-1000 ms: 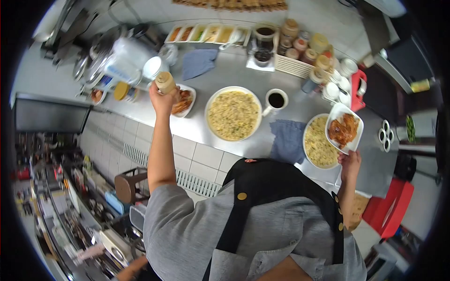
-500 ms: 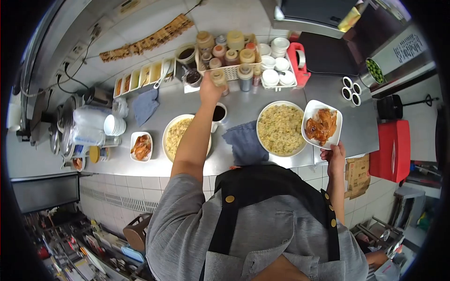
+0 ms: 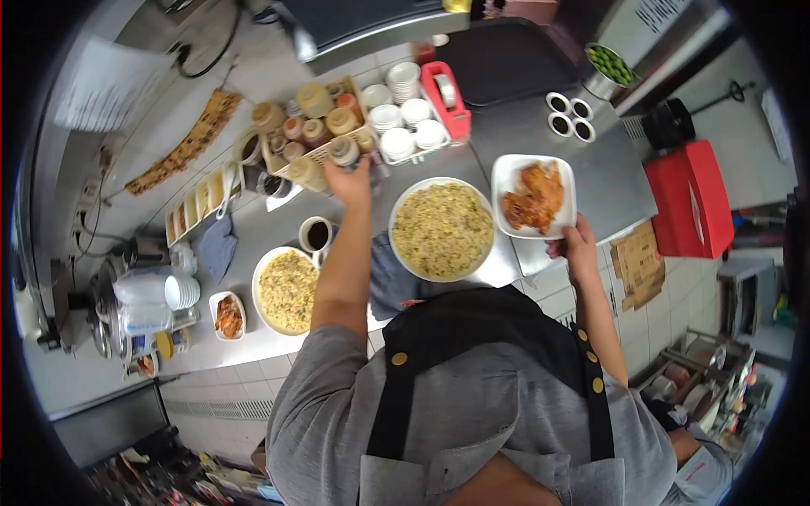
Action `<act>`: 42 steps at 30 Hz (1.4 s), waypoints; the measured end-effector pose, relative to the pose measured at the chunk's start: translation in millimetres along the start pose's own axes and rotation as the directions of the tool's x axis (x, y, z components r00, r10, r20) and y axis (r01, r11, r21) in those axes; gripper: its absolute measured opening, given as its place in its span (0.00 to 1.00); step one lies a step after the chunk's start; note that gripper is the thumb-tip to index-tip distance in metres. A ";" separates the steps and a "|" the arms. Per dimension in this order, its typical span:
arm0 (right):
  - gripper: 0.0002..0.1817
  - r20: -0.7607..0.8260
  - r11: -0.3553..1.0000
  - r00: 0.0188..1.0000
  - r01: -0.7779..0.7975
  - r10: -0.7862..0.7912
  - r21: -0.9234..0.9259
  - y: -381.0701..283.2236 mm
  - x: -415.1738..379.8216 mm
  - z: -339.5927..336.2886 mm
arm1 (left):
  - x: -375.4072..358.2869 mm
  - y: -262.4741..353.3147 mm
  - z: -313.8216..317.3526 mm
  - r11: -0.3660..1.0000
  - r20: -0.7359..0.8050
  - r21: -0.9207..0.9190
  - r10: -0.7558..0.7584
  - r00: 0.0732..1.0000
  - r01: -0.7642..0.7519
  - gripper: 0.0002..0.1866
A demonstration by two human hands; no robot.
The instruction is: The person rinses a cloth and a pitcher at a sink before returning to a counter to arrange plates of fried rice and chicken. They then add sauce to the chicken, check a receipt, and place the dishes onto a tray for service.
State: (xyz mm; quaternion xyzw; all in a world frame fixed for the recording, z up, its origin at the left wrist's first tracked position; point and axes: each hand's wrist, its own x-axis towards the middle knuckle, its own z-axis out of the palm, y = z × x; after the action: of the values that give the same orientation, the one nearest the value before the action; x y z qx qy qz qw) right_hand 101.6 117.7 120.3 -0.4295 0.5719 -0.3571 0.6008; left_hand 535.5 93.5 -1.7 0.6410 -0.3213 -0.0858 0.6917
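Note:
My left hand (image 3: 348, 180) is closed around a jar (image 3: 344, 151) with a pale lid, in front of the basket of seasoning bottles (image 3: 319, 150). Just left of that hand stands another jar (image 3: 307, 174) with yellowish contents. My right hand (image 3: 577, 242) grips the near edge of a white square dish (image 3: 499, 190) bearing glazed roast chicken (image 3: 535, 199). This dish is held beside a large bowl of fried rice (image 3: 442, 229). A second bowl of fried rice (image 3: 288, 289) sits left of my left forearm, with a cup of dark sauce (image 3: 318, 235) close to it.
A small dish of chicken (image 3: 228, 317) lies at left. Stacked white cups (image 3: 181, 293), a blue cloth (image 3: 218, 249) and condiment trays (image 3: 198, 205) line the counter. White bowls (image 3: 400, 143), a red tape dispenser (image 3: 445, 101), several sauce cups (image 3: 581, 129) and a black tray (image 3: 509, 61) stand farther back.
My left hand has moved from the yellowish jar to the jar on its right. The dish of chicken stays in my right hand. The whole view has turned and shifted.

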 end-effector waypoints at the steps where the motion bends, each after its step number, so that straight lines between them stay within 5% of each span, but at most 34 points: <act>1: 0.21 0.030 1.000 0.999 0.023 -0.023 0.019 4.6 5.3 -2.3 | -3.2 4.3 -1.4 0.997 0.023 -0.083 0.002 1.000 0.000 0.34; 2: 0.21 0.079 1.000 0.997 0.012 -0.012 0.008 4.1 9.1 -4.1 | -9.3 13.1 -3.0 0.996 0.043 -0.093 -0.004 0.999 0.008 0.34; 4: 0.19 0.147 1.000 0.989 -0.008 0.009 -0.011 -3.7 16.5 -0.8 | -17.0 45.1 -5.5 0.875 0.056 0.383 0.297 0.953 -0.295 0.33; 7: 0.17 0.221 0.999 0.975 -0.026 0.031 -0.022 -8.1 25.9 7.3 | -30.5 114.7 3.0 0.829 0.256 0.387 0.325 0.910 -0.404 0.35; 9: 0.17 0.260 0.999 0.965 -0.014 0.027 -0.051 -12.7 32.6 15.1 | -34.5 154.8 8.6 0.850 0.338 0.413 0.191 0.922 -0.327 0.36; 11: 0.16 0.327 0.996 0.945 0.006 0.025 -0.093 -11.4 43.2 18.8 | -32.7 177.7 15.4 0.661 0.619 0.479 0.212 0.756 -0.578 0.36; 13: 0.16 0.395 0.991 0.918 0.030 0.025 -0.132 -12.2 49.8 24.1 | -38.6 198.0 23.5 0.569 0.649 0.501 0.251 0.718 -0.652 0.34; 16: 0.14 0.451 0.981 0.892 0.045 0.044 -0.186 -16.4 55.3 33.1 | -37.3 204.6 36.5 0.285 0.797 0.446 0.304 0.522 -0.848 0.31; 20: 0.13 0.483 0.973 0.873 0.048 0.068 -0.224 -16.7 62.1 42.4 | -43.2 219.5 55.0 0.088 0.864 0.403 0.292 0.410 -0.911 0.21; 24: 0.12 0.479 0.978 0.876 0.058 0.046 -0.200 -9.8 70.1 44.7 | -58.3 240.8 55.2 0.013 0.891 0.331 0.324 0.318 -0.943 0.21; 31: 0.12 0.469 0.980 0.882 0.054 0.045 -0.194 -16.4 69.2 43.5 | -59.7 260.9 27.4 0.040 0.894 0.344 0.292 0.340 -0.938 0.21; 34: 0.12 0.482 0.983 0.874 0.041 0.053 -0.181 -19.7 63.5 50.6 | -50.3 261.8 18.9 0.042 0.822 0.453 0.367 0.436 -0.890 0.22; 42: 0.10 0.590 0.992 0.805 0.023 0.056 -0.126 -35.5 42.3 84.8 | -33.8 256.9 -19.5 0.009 0.792 0.528 0.355 0.496 -0.849 0.21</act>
State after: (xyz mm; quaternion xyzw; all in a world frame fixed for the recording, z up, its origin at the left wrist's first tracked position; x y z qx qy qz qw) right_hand 192.0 74.6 135.0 -0.5515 0.3811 -0.1631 0.7239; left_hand 444.7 169.7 229.6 0.6439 -0.7070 0.2807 0.0822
